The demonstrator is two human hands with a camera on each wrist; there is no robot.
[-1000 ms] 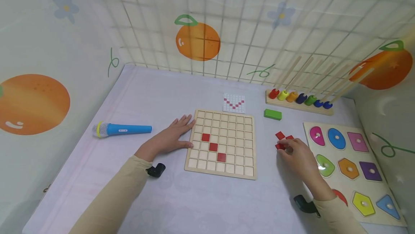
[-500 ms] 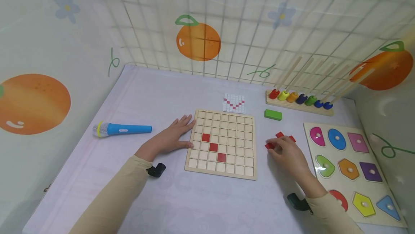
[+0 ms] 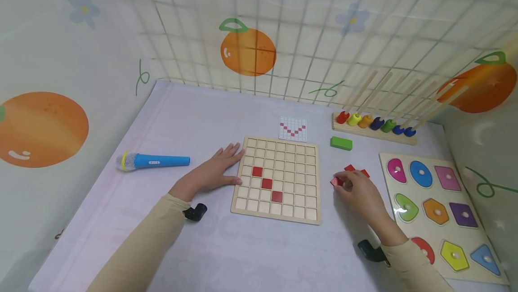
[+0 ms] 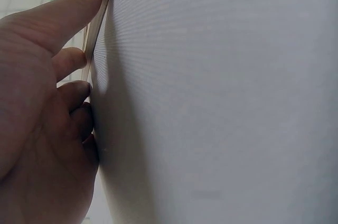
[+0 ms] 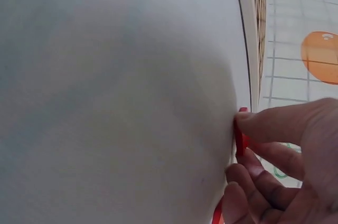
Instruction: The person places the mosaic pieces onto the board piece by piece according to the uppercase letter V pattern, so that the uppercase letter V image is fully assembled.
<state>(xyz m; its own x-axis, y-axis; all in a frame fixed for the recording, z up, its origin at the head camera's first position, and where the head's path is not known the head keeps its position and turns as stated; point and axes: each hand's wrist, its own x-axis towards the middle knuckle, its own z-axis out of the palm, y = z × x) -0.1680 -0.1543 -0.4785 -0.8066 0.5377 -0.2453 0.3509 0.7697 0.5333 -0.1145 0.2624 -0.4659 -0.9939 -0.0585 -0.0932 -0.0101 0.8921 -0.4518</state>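
Note:
A wooden grid board lies mid-table with three red square tiles set in its cells along a diagonal. My left hand rests flat with fingers spread, thumb and fingertips at the board's left edge; the left wrist view has that thumb against the edge. To the right of the board, my right hand pinches a red square tile, one side tilted up. In the right wrist view this tile sits between thumb and fingers. Other red tiles lie just behind the hand, partly hidden.
Behind the board lies a pattern card with red squares in a V. A green block and a rod stand with coloured beads are at back right. A shape puzzle lies far right, a toy microphone left.
My right hand has slid a red tile left, away from the other tiles, and tipped it up in its pinch. The left hand and board have stayed put.

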